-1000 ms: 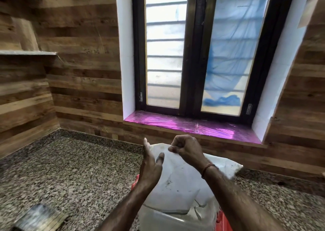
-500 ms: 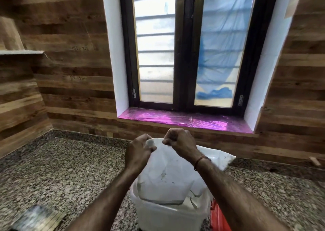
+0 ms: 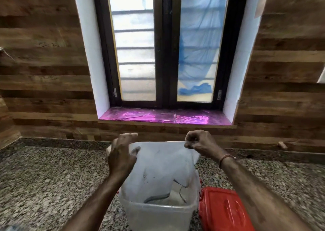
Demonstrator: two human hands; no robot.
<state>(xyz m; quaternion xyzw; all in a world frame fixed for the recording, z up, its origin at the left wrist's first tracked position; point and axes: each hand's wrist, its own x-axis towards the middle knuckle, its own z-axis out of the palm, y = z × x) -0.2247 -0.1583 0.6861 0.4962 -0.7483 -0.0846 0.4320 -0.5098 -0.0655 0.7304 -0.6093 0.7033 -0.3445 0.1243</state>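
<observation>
A white plastic bag [image 3: 158, 169] stands inside a translucent plastic container [image 3: 158, 213] on the speckled granite counter [image 3: 44, 178]. My left hand [image 3: 121, 153] grips the bag's top edge at the left. My right hand [image 3: 198, 142] pinches the top edge at the right, holding the bag's mouth stretched wide. A red cord is tied round my right wrist. The bag's contents are hidden.
A red lid [image 3: 223, 211] lies on the counter just right of the container. Behind the counter rises a wood-panelled wall with a dark-framed window [image 3: 165, 45] and a sill covered in shiny purple film [image 3: 163, 116].
My hands have moved apart, pulling the bag's top edge wide. My left hand went from open to gripping the bag. The view has shifted and the red lid shows more.
</observation>
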